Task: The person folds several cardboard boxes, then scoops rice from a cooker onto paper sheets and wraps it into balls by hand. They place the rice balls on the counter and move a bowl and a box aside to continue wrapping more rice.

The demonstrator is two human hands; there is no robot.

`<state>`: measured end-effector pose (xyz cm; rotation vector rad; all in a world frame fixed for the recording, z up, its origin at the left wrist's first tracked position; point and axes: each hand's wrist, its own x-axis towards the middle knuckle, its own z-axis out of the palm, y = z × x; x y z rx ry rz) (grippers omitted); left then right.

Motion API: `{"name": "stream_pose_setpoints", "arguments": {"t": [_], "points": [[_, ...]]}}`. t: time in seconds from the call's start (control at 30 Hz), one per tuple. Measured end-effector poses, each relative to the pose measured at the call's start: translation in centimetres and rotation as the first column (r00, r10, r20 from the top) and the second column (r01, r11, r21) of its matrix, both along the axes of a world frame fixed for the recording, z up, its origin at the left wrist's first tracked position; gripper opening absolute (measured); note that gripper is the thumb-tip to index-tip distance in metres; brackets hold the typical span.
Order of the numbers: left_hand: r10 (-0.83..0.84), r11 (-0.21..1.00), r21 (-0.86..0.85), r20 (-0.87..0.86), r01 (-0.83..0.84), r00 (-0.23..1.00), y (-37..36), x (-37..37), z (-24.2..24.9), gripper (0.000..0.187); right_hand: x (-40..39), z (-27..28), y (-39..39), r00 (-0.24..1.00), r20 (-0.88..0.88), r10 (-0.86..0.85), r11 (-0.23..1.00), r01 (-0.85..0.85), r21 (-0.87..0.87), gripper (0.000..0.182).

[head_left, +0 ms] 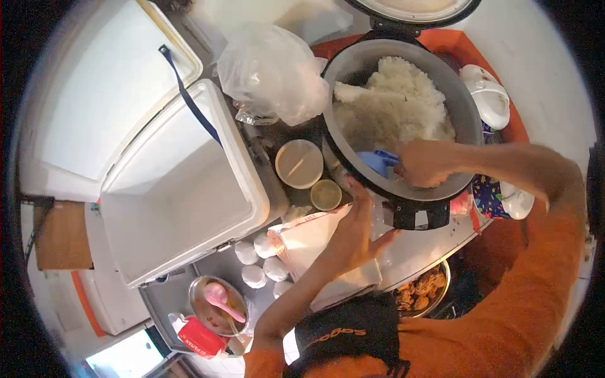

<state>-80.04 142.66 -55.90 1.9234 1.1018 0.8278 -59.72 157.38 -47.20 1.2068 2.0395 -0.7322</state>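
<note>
A large rice cooker pot [466, 107] stands with its lid raised, and white rice [406, 85] is heaped toward its far side. My right hand [425, 165] reaches inside the near rim, its fingers closed round a blue plastic scoop [376, 161] low in the pot. Part of the scoop is hidden by the fingers. My left hand [356, 223] is open, fingers stretched along the cooker's outer wall and thumb spread toward the front latch. Below that palm lies a stack of wrapping paper [315, 242].
An open white cooler box [183, 195] stands at left. Two round tubs [299, 164] and a clear plastic bag [271, 72] sit beside the cooker. Several white wrapped rolls [254, 276], a bowl with a pink spoon [217, 296] and a bowl of fried pieces [423, 291] are nearer me.
</note>
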Motion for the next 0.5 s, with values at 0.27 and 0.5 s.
{"name": "stream_pose_setpoints", "arguments": {"t": [0.27,0.5], "points": [[0.029,0.994,-0.11,0.016,-0.027,0.999,-1.5,-2.3,0.4,0.114,8.3,4.6,-4.9,0.751,-0.626,-0.211,0.96,0.279,0.011,0.037],[0.145,0.985,-0.017,-0.481,-0.174,0.865,-15.4,-9.4,-14.8,0.106,6.5,2.6,-19.3,0.219,-0.466,-0.858,0.508,0.506,-0.697,0.03]]}}
